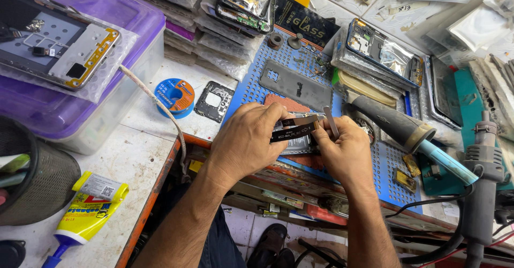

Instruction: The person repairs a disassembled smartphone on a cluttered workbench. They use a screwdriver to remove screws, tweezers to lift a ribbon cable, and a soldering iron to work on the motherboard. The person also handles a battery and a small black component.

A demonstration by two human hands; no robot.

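Presently, left hand [247, 139] and right hand [342, 151] jointly pinch a black strip [294, 128] above the mat [393, 166] near the surface's front edge; right also grips tweezers [331, 121].

Matt black flex strip [293, 129] and bare metal tweezers [331, 121] are showing between the fingers [278, 119]. Perforated blue rubbery mat [391, 166] is lying on the worn, scuffed white tabletop [128, 155].

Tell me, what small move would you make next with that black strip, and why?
Probably lower the black flex strip toward the opened phone beneath: both the left hand and right hand pinch its ends just above it, tweezers ready.
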